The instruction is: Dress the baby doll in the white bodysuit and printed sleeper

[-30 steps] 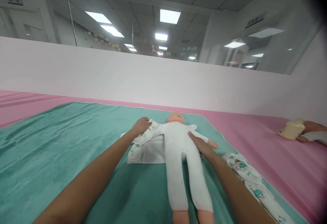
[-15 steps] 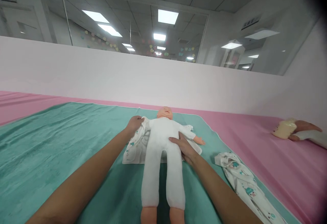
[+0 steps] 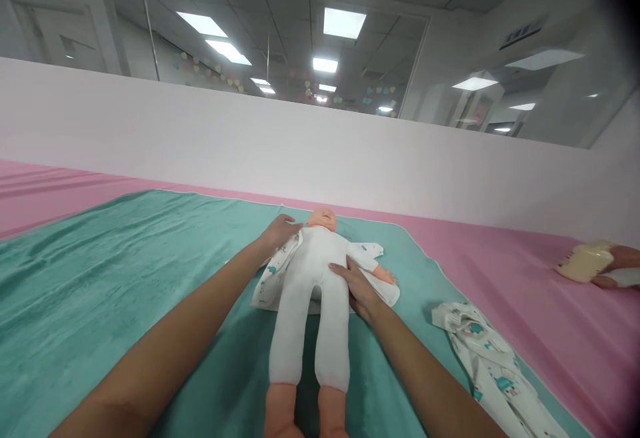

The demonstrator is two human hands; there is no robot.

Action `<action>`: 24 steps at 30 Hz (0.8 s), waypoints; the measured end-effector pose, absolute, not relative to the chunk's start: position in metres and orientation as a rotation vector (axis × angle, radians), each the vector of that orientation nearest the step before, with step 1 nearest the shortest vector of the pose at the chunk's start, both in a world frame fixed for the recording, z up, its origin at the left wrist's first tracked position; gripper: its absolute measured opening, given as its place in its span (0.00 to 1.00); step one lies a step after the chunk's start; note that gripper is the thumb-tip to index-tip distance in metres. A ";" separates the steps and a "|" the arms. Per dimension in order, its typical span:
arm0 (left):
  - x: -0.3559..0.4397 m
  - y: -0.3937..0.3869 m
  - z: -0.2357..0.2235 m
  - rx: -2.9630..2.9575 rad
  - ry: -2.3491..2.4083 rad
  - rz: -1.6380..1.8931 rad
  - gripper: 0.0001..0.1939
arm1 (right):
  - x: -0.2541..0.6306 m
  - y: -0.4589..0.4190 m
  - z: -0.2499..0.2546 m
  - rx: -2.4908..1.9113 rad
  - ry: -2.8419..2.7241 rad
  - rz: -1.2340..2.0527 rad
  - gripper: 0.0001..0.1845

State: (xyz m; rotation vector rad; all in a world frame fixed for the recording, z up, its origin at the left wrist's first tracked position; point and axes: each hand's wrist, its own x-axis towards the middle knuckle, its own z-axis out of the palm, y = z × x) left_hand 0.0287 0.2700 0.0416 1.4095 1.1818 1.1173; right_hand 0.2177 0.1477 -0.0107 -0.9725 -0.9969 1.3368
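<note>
A baby doll [image 3: 320,251] with a white cloth body lies on its back, head away from me and feet toward me. Under it is a white baby shirt [image 3: 269,289] with green prints, spread out on both sides. My left hand [image 3: 281,233] is at the doll's shoulder on the left, fingers closed on the shirt's edge, which lies over that arm. My right hand [image 3: 361,291] grips the doll's side at the hip, thumb on top and the other fingers mostly hidden beneath. The doll's arm on the right lies outstretched over the shirt.
A green blanket [image 3: 150,278] covers a pink sheet [image 3: 470,245]. Printed baby pants [image 3: 493,358] lie folded at the right. Farther right, a doll-like figure [image 3: 595,261] with a cream part is by the white wall [image 3: 300,151], which has windows above it.
My left hand has moved up and right to the doll's shoulder, drawing the shirt edge closer to its body. My right hand keeps its hold at the hip. The view has shifted slightly.
</note>
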 end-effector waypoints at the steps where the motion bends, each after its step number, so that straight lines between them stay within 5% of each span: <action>1: 0.030 0.268 0.042 1.561 1.290 1.120 0.18 | 0.218 0.148 -0.012 -0.963 -0.993 1.334 0.30; 5: 0.034 0.259 0.042 2.291 1.706 0.720 0.09 | 0.219 0.149 -0.014 -0.942 -0.983 1.333 0.33; 11: 0.032 0.261 0.038 2.301 1.576 0.510 0.06 | 0.221 0.153 -0.023 -0.940 -0.933 1.294 0.38; 24: 0.030 0.259 0.046 1.227 0.741 1.084 0.11 | 0.219 0.151 -0.022 -0.941 -0.970 1.299 0.40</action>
